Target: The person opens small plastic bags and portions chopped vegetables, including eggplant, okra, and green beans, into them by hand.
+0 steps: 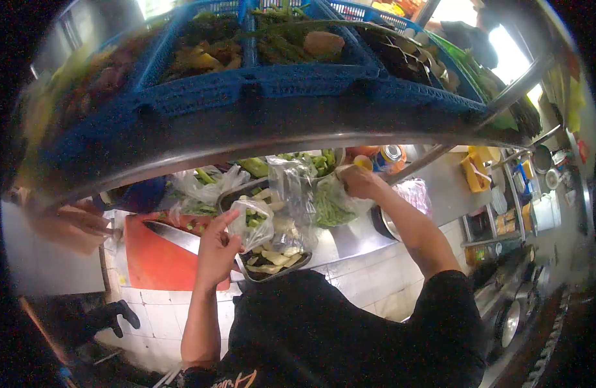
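Note:
Low over a metal tray [304, 260] of pale, cut vegetable pieces [272, 258], my left hand [219, 249] has its thumb and fingers closed at the side of a small clear plastic bag [252, 223] with chopped green pieces in it. My right hand [361, 183], farther away, grips the top of another clear bag [335, 204] filled with finely cut green vegetables. Between the two hands lies more clear plastic [291, 187]. Behind it stands a container of green pieces [320, 161].
Left of the tray, a knife [172, 236] lies on a red cutting board [155, 258]. Another person's hand [84, 226] is at the far left. Overhead, blue crates [246, 87] of vegetables rest on a metal shelf [246, 145]. A can [391, 155] and yellow container [476, 171] stand right.

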`<state>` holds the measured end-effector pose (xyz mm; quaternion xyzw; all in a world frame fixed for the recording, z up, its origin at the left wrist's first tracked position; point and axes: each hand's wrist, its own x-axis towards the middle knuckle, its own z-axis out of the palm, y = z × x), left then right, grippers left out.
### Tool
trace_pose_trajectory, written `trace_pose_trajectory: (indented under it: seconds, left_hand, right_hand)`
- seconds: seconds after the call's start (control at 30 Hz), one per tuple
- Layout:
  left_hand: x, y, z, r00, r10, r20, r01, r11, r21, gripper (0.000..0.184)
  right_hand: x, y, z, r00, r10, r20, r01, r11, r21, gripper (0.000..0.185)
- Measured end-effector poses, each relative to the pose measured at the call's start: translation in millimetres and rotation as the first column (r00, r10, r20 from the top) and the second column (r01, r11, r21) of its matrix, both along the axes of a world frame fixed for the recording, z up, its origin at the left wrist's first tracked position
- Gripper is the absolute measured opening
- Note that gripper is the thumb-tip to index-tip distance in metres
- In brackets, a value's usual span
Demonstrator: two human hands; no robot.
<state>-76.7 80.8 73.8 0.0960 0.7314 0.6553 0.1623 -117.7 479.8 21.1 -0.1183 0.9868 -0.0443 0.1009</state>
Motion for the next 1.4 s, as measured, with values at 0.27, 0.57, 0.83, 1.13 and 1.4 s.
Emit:
trace_pose_trajectory:
  seconds: [0.27, 0.57, 0.83, 1.13, 1.4]
  left_hand:
    - [1, 0, 10, 1.0, 0.014, 0.002, -0.014, 0.999, -0.033, 0.047]
    - [-7, 7, 10, 0.999, -0.024, -0.041, 0.02, 0.995, -0.102, 0.049]
    - [-10, 10, 9, 0.999, -0.022, -0.023, 0.021, 1.0, -0.016, 0.05]
    - [-14, 17, 25, 0.996, -0.023, 0.089, 0.025, 0.999, -0.024, 0.052]
    - [-18, 17, 15, 0.967, 0.142, 0.213, -0.203, 0.93, 0.305, 0.05]
  right_hand:
    - [26, 19, 59, 0.977, -0.212, -0.009, 0.178, 0.84, -0.512, 0.027]
    - [62, 18, 103, 0.772, -0.62, -0.139, 0.409, 0.653, -0.638, 0.029]
    - [71, 3, 114, 0.593, -0.526, -0.609, 0.329, 0.849, -0.414, 0.023]
    - [68, -101, 122, 0.769, -0.638, -0.04, 0.24, 0.347, -0.907, 0.028]
    - [55, -220, 45, 0.977, -0.138, -0.16, -0.048, 0.596, -0.802, 0.029]
